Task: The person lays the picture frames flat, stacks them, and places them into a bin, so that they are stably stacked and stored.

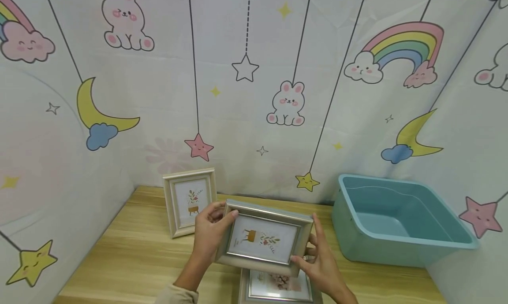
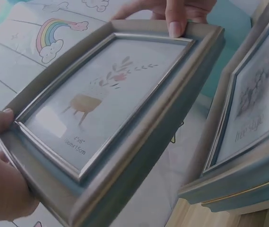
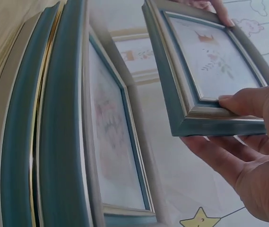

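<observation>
Both hands hold a silver-and-blue picture frame [image 1: 265, 239] sideways and tilted, its plant print turned on its side. The left hand [image 1: 210, 233] grips one short end, thumb [image 2: 2, 120] on the front border. At the opposite end the right hand [image 1: 322, 260] pinches the border, thumb in front and fingers behind [image 3: 219, 156]. Below the held frame lies a stack of picture frames [image 1: 279, 286], the top one with a flower print [image 2: 255, 94]; the held frame overlaps it in the head view. A cream picture frame [image 1: 190, 202] stands upright behind the left hand.
A blue-green plastic tub [image 1: 397, 246] sits at the right rear of the wooden table [image 1: 131, 251]. Behind the table hangs a white cloth [image 1: 246, 119] printed with rabbits, stars, moons and rainbows; it also lines both sides.
</observation>
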{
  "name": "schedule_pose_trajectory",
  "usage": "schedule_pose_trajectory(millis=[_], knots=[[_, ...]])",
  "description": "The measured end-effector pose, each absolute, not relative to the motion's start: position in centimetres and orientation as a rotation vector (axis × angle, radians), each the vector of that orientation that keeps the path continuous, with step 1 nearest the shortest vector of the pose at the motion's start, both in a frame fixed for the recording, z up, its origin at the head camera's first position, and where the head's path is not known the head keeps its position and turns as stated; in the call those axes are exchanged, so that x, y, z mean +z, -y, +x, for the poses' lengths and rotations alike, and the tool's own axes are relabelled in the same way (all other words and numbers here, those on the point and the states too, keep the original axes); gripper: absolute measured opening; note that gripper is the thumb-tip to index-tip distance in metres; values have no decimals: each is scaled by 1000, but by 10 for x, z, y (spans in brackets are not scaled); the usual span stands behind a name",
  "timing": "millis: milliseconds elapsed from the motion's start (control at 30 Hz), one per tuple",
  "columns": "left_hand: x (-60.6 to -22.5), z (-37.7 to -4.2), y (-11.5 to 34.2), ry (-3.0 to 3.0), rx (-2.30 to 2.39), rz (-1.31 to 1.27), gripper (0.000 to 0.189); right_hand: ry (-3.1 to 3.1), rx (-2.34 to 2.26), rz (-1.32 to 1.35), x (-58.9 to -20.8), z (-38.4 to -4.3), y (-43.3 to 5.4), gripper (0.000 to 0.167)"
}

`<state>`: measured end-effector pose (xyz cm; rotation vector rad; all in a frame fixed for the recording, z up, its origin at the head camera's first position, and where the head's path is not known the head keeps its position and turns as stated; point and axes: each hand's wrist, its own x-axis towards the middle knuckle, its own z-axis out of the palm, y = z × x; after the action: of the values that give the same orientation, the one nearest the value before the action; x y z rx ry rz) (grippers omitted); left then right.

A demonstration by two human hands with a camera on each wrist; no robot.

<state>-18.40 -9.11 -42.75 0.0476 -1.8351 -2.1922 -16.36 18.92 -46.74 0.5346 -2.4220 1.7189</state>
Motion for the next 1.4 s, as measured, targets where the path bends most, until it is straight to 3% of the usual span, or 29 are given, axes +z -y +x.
schedule_pose_trajectory(millis=[433, 600, 867, 1067, 1200, 1400], knots=[[-438, -183, 105, 1746, -2538, -113, 37, 2456, 2024, 570, -465, -169, -199, 117], [-438, -179, 112, 1853, -2565, -245, 49, 2451, 2059, 580, -465, -168, -202, 116], [-442, -174, 135, 2235, -2406, -701, 70, 2491, 2230, 476, -463, -168, -210, 121], [-451, -172, 141, 2382, -2249, -943, 97, 2594, 2293, 352, -462, -167, -220, 121], [-457, -171, 137, 2415, -2242, -980, 109, 2666, 2310, 320, -463, -166, -228, 121], [-463, -173, 125, 2427, -2366, -887, 109, 2723, 2290, 335, -466, -166, -238, 118]])
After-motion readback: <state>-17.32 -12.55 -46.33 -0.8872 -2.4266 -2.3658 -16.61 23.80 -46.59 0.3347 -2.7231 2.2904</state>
